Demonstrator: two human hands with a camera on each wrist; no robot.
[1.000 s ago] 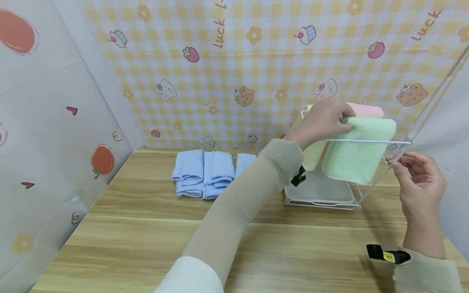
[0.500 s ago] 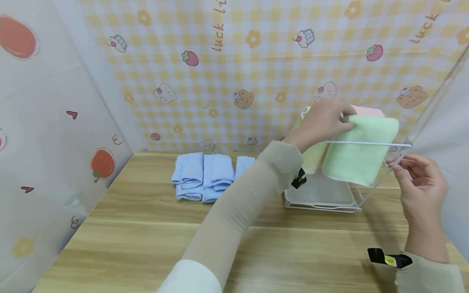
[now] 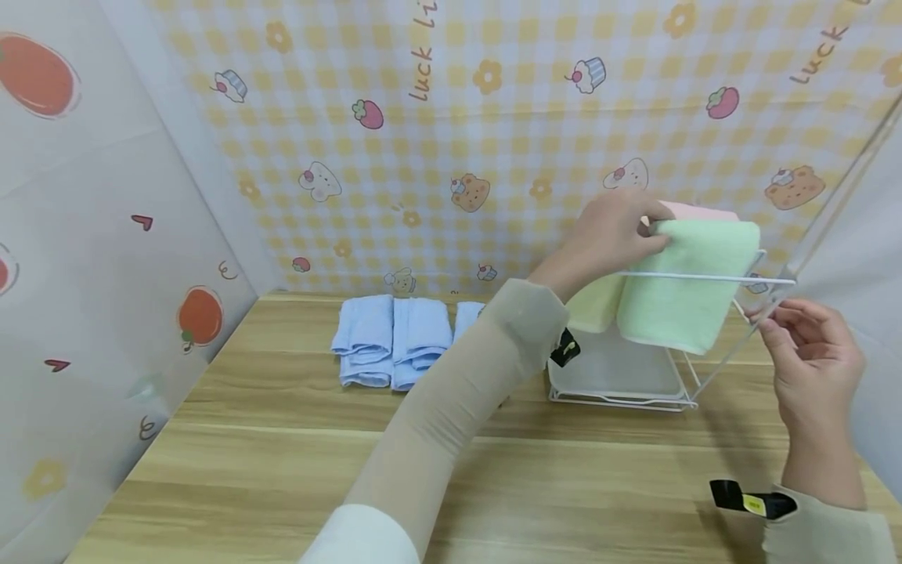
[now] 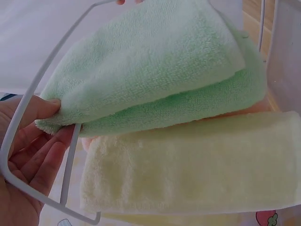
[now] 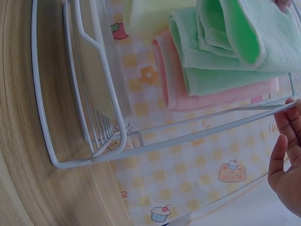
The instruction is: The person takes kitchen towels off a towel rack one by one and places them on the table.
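Pinching green towel (image 3: 694,286), left hand (image 3: 615,233); blue cloths (image 3: 421,325): head view only.

Folded green towel (image 3: 687,309) hanging partly inside white wire rack (image 3: 768,280).

- Table (image 3: 268,470): wood-grain surface, extending to 6 o'clock in the head view.
- Blue cloths (image 3: 362,325): folded, lying on the table, 11 o'clock from its centre; partly hidden.
- Wire rack (image 3: 705,277): white, standing on the table, 2 o'clock.
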